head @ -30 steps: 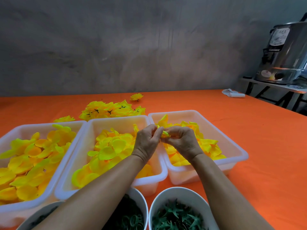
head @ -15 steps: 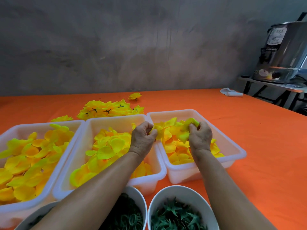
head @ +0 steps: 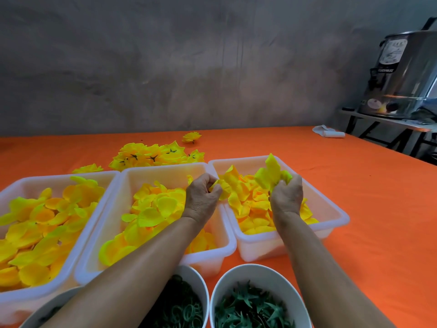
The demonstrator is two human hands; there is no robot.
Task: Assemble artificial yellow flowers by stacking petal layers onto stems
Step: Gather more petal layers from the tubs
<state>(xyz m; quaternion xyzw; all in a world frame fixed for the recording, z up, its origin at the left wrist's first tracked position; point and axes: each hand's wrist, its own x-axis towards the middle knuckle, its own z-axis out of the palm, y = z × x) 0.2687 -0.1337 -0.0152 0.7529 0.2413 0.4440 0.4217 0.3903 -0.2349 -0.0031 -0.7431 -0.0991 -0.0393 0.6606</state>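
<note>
Three white bins of loose yellow petal layers stand side by side: left bin (head: 28, 179), middle bin (head: 163, 168), right bin (head: 335, 215). My left hand (head: 202, 196) hovers over the wall between middle and right bins and pinches a small yellow petal piece (head: 218, 184); any stem in it is hidden. My right hand (head: 286, 197) is over the right bin and grips a yellow-green petal layer (head: 270, 174) lifted above the pile. Finished yellow flowers (head: 153, 156) lie heaped on the orange table behind the bins.
Two white bowls sit at the near edge: one with green rings (head: 186, 308), one with green star-shaped calyx pieces (head: 250, 306). A third bowl rim (head: 54, 304) shows at lower left. A white roll (head: 328, 133) lies far right. A steel urn (head: 402, 74) stands on a side table.
My hands have parted. The right hand went right into the right bin, took a petal layer and lifted it. The left hand stayed near the bin wall, holding its piece.
</note>
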